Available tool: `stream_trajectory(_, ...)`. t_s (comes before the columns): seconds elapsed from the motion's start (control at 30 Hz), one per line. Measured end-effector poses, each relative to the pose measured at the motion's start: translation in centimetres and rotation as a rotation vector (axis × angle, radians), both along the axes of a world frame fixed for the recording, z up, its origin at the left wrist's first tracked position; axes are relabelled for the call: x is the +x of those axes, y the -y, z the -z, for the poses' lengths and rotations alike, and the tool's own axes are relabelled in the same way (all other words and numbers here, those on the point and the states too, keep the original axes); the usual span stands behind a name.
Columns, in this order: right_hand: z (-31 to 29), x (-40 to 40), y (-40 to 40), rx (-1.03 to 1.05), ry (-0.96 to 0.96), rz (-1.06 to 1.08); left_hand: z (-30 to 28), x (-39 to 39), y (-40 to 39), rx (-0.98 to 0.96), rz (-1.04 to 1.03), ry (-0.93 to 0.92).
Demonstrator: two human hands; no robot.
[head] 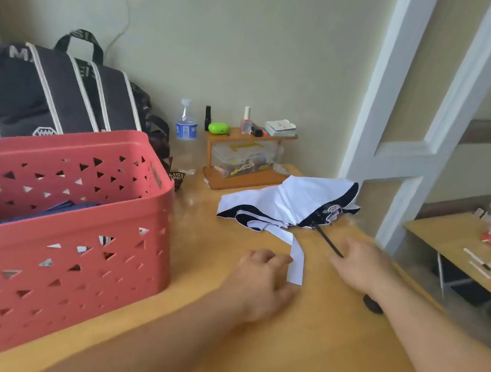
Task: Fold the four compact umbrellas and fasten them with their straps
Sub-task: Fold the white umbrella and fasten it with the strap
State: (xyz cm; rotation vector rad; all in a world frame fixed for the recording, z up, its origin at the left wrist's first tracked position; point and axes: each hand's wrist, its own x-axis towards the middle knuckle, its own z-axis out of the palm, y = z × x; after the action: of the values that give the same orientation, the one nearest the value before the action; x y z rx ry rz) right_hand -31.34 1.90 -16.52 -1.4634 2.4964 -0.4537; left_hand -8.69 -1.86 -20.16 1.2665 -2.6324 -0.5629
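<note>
One white umbrella (293,201) flat on table (326,341), shaft toward right hand (362,267).

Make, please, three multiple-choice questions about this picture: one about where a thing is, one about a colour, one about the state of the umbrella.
1. Where does the red basket stand?
A. On the table, left of the white umbrella
B. On the floor
C. On the small wooden shelf

2. What colour is the strap that lies by the left hand?
A. Green
B. White
C. Red

3. In what state is the white umbrella?
A. Rolled tight and fastened
B. Fully open
C. Collapsed, its cloth loose and unfastened

Answers:
1 A: the basket rests on the table, left of the white umbrella.
2 B: the strap beside the left hand is white.
3 C: the cloth lies spread and crumpled, with the strap hanging free.
</note>
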Motion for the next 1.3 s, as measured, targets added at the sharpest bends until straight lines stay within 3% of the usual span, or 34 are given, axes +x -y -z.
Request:
stream_trajectory(0.07,1.4,-0.5,0.5,0.173,-0.127,0.033,1.3,-0.6,-0.3,-0.12,-0.03,0.035)
stream_trajectory(0.13,1.9,-0.7,1.0,0.202,-0.154,0.025,1.8,-1.0,-0.2,-0.178,-0.028,0.043)
stream_trajectory(0.27,1.9,-1.5,1.3,0.092,-0.118,0.041,1.2,-0.3,0.1,-0.088,0.002,-0.034)
stream_trajectory(0.4,1.5,-2.2,-0.8,-0.082,-0.008,0.033,-1.3,1.5,0.3,0.086,-0.045,-0.231)
stream_trajectory(0.6,-2.7,-1.9,-6.2,-0.298,0.19,-0.022,-9.1,5.0,-0.9,-0.231,-0.091,-0.372)
stream_trajectory(0.8,-10.0,-0.3,-12.6,-0.538,0.227,-0.131,-16.8,8.9,-5.0,-0.401,-0.189,-0.542)
stream_trajectory(0.93,-13.6,0.1,-16.6,-0.646,0.283,-0.194,-20.6,11.4,-9.0,-0.516,-0.281,-0.756)
stream_trajectory(1.0,-14.9,0.5,-18.4,-0.707,0.355,-0.227,-22.0,12.6,-10.6,-0.43,-0.273,-0.939)
stream_trajectory(1.07,-15.6,0.9,-19.5,-0.764,0.382,-0.218,-23.0,13.7,-12.3,-0.198,-0.218,-1.067)
stream_trajectory(1.13,-15.9,1.1,-19.9,-0.8,0.308,-0.168,-23.3,14.2,-14.0,0.008,-0.161,-1.008)
stream_trajectory(1.2,-15.9,1.3,-20.0,-0.799,0.232,-0.099,-22.8,14.4,-15.0,0.061,-0.155,-0.909)
stream_trajectory(1.3,-15.4,1.7,-19.8,-0.773,0.213,-0.043,-21.5,14.5,-15.3,0.162,-0.094,-0.922)
